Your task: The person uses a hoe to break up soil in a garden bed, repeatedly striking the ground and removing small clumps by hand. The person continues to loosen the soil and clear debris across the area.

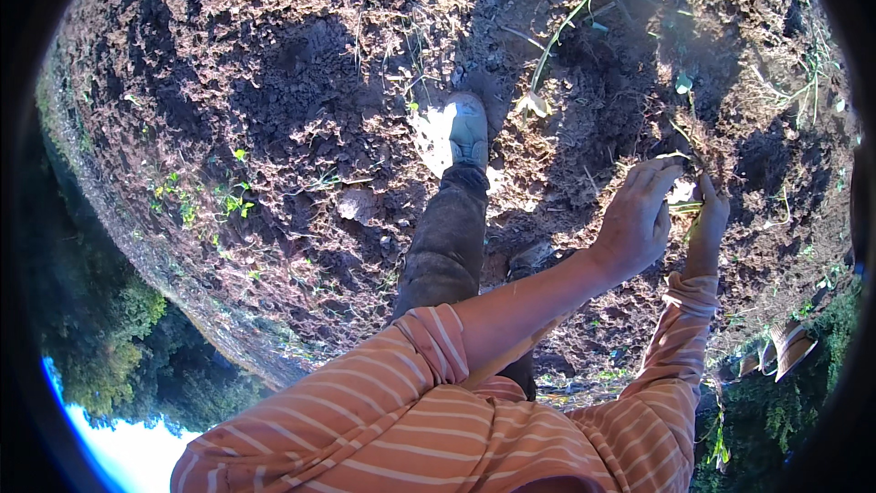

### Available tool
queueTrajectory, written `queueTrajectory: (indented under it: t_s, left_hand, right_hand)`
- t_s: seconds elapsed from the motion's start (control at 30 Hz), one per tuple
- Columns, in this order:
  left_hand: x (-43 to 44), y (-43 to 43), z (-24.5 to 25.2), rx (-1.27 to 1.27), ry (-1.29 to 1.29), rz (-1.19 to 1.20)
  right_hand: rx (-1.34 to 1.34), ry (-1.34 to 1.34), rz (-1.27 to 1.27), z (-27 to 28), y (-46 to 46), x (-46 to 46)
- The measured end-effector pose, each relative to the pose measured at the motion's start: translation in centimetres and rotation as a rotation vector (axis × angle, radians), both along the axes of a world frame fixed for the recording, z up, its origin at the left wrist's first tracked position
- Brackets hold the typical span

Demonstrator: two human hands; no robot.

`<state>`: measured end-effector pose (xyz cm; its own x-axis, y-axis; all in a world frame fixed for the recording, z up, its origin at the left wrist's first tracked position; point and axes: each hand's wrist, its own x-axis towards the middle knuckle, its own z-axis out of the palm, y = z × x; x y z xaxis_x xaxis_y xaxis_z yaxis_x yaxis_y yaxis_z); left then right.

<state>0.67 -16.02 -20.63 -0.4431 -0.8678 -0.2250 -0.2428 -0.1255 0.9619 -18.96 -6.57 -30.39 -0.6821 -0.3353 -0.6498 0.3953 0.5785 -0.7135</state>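
Observation:
My left hand reaches across to the right side of the view, its fingertips closed on a thin plant stem with roots. My right hand is just right of it, thumb and fingers pinching the lower part of the same plant. Yellow-green stalks show between the two hands, over the loose brown soil. Up and left of the hands, a long green stem lies on the ground with a pale, sunlit clump at its lower end.
A shoe stands on the soil left of the hands. Part of a wooden pole shows beneath my left forearm. Small green weeds grow at the left. Brown container-like objects lie at the lower right edge, near dark foliage.

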Motion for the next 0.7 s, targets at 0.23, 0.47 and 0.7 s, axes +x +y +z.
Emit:
queueTrajectory:
  t_s: [0.23,0.47,0.7]
  left_hand:
    - [0.8,-0.4,-0.4,-0.038,0.005,0.043]
    - [0.6,-0.4,-0.2,-0.013,0.020,0.038]
    - [-0.2,-0.1,-0.2,-0.012,0.019,0.017]
  right_hand:
    - [-0.367,-0.038,0.384,-8.9,-10.9,7.8]
    - [-0.003,0.532,0.904,-11.8,-12.6,17.4]
    - [0.045,0.549,1.232,-7.5,-1.8,18.3]
